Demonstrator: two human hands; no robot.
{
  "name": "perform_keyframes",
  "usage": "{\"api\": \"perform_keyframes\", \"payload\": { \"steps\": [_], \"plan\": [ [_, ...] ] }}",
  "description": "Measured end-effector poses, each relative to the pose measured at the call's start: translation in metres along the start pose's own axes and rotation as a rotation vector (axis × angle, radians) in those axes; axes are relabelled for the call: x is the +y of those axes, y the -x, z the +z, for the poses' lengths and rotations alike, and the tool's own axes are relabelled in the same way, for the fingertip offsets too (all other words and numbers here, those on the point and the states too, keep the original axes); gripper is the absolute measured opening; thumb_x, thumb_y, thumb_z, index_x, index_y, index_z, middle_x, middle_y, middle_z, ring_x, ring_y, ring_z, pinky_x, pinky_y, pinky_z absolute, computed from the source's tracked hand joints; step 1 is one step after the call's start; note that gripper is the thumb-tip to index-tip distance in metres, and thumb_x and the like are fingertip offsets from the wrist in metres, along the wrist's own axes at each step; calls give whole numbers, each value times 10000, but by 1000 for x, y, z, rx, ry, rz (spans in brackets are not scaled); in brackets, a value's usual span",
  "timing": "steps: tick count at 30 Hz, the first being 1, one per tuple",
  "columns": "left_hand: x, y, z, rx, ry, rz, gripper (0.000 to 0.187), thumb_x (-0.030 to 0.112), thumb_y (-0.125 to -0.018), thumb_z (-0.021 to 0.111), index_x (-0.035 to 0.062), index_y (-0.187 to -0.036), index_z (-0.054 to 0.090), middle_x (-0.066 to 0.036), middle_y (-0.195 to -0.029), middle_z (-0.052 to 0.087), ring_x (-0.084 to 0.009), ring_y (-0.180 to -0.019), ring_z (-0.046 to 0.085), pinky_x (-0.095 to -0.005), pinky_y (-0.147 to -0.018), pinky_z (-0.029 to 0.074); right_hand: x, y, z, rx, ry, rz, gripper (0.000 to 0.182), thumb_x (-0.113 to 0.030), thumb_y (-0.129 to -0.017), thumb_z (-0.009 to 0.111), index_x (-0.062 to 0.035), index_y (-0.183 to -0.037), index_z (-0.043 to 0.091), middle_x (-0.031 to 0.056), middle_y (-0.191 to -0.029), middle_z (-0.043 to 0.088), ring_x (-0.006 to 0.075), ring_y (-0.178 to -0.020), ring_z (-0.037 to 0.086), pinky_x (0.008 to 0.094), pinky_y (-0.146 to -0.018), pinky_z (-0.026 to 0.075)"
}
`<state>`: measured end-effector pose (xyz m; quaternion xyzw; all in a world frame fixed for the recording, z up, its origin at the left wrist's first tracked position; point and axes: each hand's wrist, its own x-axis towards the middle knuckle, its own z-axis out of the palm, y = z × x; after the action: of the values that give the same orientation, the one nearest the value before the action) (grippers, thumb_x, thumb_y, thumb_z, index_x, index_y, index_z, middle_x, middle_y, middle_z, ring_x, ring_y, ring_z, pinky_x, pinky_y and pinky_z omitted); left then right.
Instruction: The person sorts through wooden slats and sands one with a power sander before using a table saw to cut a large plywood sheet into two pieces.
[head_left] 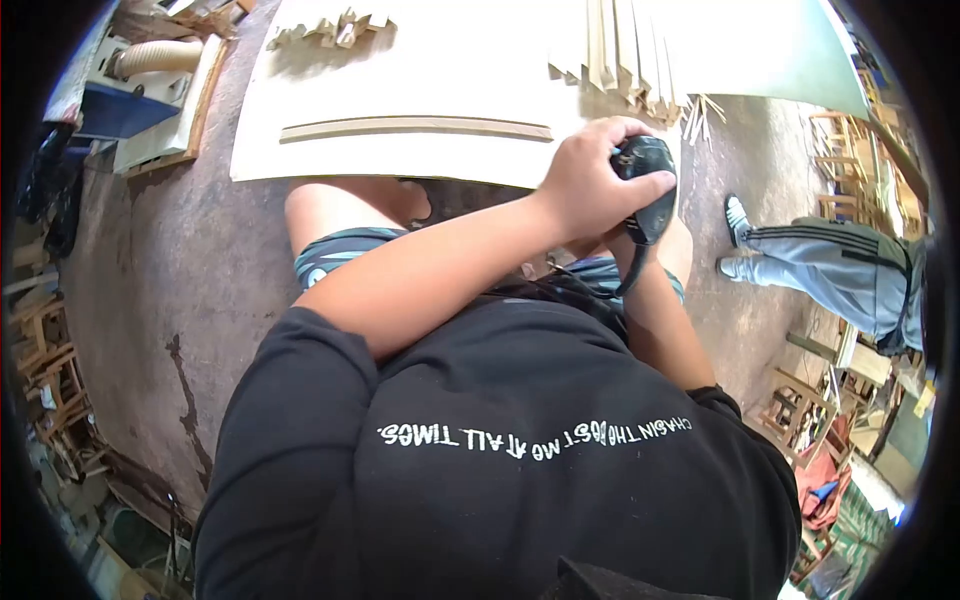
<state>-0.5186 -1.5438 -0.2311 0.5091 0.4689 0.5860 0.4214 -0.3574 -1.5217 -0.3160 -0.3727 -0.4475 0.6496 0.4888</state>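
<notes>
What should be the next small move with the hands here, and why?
Perhaps the left hand should leave the black tool and settle on the long wood strip: the right hand is at the tool too, and nothing visible steadies the strip near the table edge.

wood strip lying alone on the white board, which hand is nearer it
Left hand, just past the right end of the wood strip; the right hand, mostly hidden, is lower.

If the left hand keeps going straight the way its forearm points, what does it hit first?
The left hand already grips the black handheld tool. Beyond it, the line runs toward the thin wooden sticks; depth is unclear, so it may pass above them.
</notes>
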Motion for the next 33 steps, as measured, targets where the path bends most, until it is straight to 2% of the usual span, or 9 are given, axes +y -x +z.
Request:
{"api": "perform_keyframes", "payload": {
  "steps": [4, 6, 8, 9, 10, 11, 13, 21, 33],
  "plan": [
    [-8, -1, -31, -138, -228, 218, 526, 391, -815, 820, 55, -1198, 695, -153, -1181, 705, -267, -1063, 688, -384, -975, 526, -24, 17, 31, 35, 693, -53, 737, -369, -741, 879, -78, -1341, 565, 57, -1208, 700, 215, -1120, 682, 376, -1023, 526],
    [-12, 0, -61, -98, -350, 347, 498, 355, -863, 801, 58, -1246, 687, -172, -1251, 689, -284, -1080, 695, -383, -969, 528, -16, 3, 15, -145, 1266, -308, 659, -412, -761, 872, -87, -1278, 626, 66, -1189, 714, 214, -1108, 687, 363, -968, 539],
    [-32, -4, -121, -84, -239, 56, 464, 381, -891, 770, 26, -1184, 713, -203, -1174, 715, -363, -1117, 693, -422, -985, 538, -27, 8, 28, -27, 1146, -214, 589, -450, -780, 856, -86, -1206, 674, 74, -1099, 739, 238, -1043, 706, 367, -933, 538],
    [-43, -10, -168, -68, -672, 233, 406, 344, -890, 775, 84, -1198, 732, -176, -1138, 730, -368, -1020, 720, -430, -920, 564, -28, 4, 27, -7, 1160, -215, 581, -455, -782, 853, -85, -1196, 680, 75, -1077, 742, 243, -1028, 710, 369, -935, 537],
    [-54, -7, -210, -91, -913, 127, 396, 362, -872, 778, 146, -1204, 749, -127, -1137, 733, -341, -1036, 702, -436, -907, 552, -27, 0, 25, 22, 1174, -217, 574, -460, -784, 850, -84, -1185, 686, 77, -1055, 746, 249, -1014, 714, 372, -936, 535],
    [-81, 2, -258, -164, -1169, 257, 394, 376, -877, 764, 186, -1221, 748, -110, -1132, 721, -329, -1043, 684, -435, -907, 542, -27, -4, 23, 32, 1172, -240, 559, -454, -785, 851, -80, -1170, 694, 83, -1041, 747, 254, -999, 717, 376, -926, 538],
    [-91, 13, -278, -212, -1391, 357, 394, 404, -891, 736, 238, -1248, 744, -84, -1120, 695, -309, -1055, 654, -432, -911, 527, -27, -14, 19, 32, 1172, -281, 529, -441, -788, 852, -73, -1141, 709, 96, -1013, 750, 264, -969, 722, 385, -905, 543],
    [-78, 18, -280, -241, -1267, 87, 386, 447, -920, 685, 309, -1277, 733, -60, -1033, 635, -290, -1016, 624, -428, -882, 516, -37, -39, 33, -24, 1179, -417, 460, -383, -794, 868, -61, -1092, 729, 96, -979, 759, 230, -915, 733, 364, -857, 566],
    [-76, 20, -279, -244, -1271, 105, 386, 446, -930, 669, 318, -1291, 719, -43, -1009, 640, -275, -989, 619, -428, -857, 512, -45, -59, 40, -132, 1145, -171, 590, -429, -750, 896, -65, -1170, 699, 102, -1050, 764, 204, -978, 731, 351, -880, 574]
  ]
}}
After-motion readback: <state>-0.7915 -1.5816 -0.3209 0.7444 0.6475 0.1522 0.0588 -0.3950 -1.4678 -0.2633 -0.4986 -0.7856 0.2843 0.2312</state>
